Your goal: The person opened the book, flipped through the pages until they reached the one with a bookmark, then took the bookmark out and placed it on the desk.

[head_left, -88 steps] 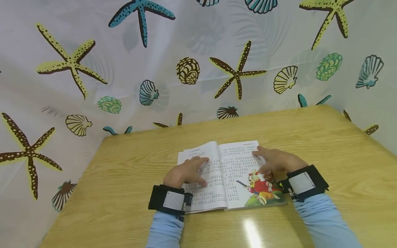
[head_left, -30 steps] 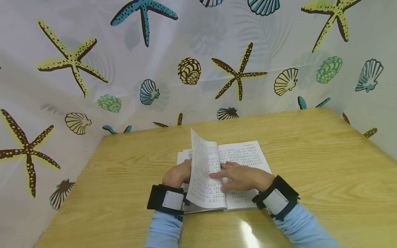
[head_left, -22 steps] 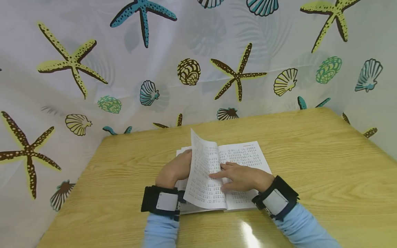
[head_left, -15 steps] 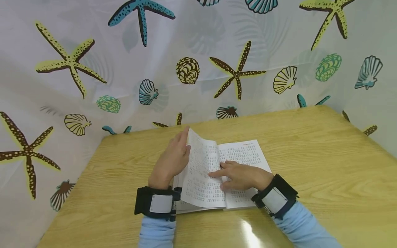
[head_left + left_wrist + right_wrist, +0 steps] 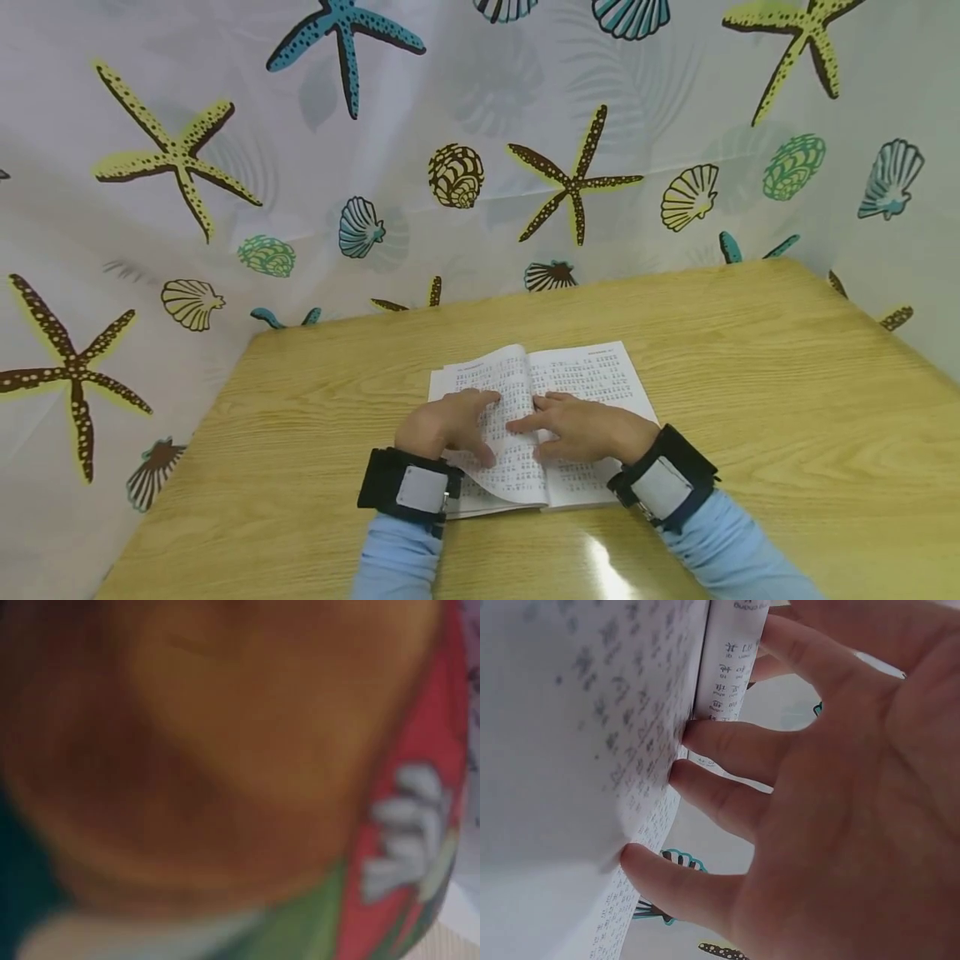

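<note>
An open book (image 5: 592, 362) with printed text on both visible pages lies on the wooden table. On its left page rests my left hand (image 5: 446, 425), fingers spread across the paper, thumb towards the lower part. That page bows up near the spine, and its lower corner curls up. My right hand (image 5: 588, 429) reaches in from the right, its fingertips touching the paper at the spine. In the right wrist view the fingers (image 5: 682, 885) are extended, tips against the page. The left wrist view shows a blurred palm (image 5: 247, 750) close over a red and green illustration (image 5: 405, 832).
The light wooden table (image 5: 315, 392) extends around the book on every side. Behind it hangs a white cloth (image 5: 480, 83) printed with starfish and shells. Black straps with pale plates (image 5: 422, 489) sit on both wrists, over light blue sleeves.
The illustrated right page has been turned over to the left. My left hand moved from behind the raised leaf to on top of it, laying it down. My right hand shifted left to the spine.
</note>
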`<state>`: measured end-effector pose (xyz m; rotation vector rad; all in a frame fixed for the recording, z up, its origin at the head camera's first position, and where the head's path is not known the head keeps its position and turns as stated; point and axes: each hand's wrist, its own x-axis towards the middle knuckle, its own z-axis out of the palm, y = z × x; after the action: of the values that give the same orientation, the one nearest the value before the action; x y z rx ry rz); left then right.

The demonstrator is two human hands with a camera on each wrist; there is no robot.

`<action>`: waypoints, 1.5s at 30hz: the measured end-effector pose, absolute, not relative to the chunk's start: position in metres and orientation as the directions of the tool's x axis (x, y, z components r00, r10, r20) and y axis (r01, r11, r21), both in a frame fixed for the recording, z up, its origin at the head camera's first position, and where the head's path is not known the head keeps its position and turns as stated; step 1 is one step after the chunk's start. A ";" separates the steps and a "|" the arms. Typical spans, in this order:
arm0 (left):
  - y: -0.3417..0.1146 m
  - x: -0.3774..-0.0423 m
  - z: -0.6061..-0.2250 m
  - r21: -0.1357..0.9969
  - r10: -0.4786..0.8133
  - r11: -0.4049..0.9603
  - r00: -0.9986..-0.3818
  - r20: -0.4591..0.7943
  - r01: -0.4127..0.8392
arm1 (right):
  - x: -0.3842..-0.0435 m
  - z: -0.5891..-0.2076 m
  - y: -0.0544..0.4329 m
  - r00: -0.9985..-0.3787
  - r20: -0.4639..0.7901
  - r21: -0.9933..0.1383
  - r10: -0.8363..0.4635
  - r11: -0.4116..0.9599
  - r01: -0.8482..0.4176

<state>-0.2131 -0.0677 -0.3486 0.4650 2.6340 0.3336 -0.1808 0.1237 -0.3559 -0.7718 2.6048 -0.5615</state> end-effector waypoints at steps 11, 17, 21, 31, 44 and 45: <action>-0.066 -0.201 -0.354 0.138 0.373 0.928 -0.857 -0.356 0.346 | -0.178 -0.357 0.120 -0.794 -0.225 -0.469 -0.565 0.777 -0.420; -0.065 -0.202 -0.359 0.133 0.366 0.931 -0.855 -0.368 0.341 | -0.177 -0.360 0.120 -0.783 -0.207 -0.477 -0.587 0.759 -0.443; -0.066 -0.202 -0.361 0.116 0.364 0.931 -0.861 -0.356 0.346 | -0.177 -0.363 0.120 -0.779 -0.206 -0.476 -0.592 0.756 -0.448; -0.057 -0.204 -0.357 0.151 0.289 0.956 -0.887 -0.360 0.250 | -0.180 -0.359 0.115 -0.793 -0.228 -0.530 -0.565 0.755 -0.385; -0.073 -0.205 -0.354 0.259 0.354 0.928 -0.852 -0.385 0.269 | -0.182 -0.354 0.123 -0.866 -0.295 -0.478 -0.404 0.847 -0.233; -0.074 -0.205 -0.355 0.273 0.355 0.926 -0.851 -0.386 0.263 | -0.183 -0.355 0.127 -0.873 -0.301 -0.457 -0.382 0.862 -0.220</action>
<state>-0.2046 -0.0744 -0.3547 0.4470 2.6456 0.2920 -0.1832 0.1266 -0.3549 -0.4467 2.6492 -0.5854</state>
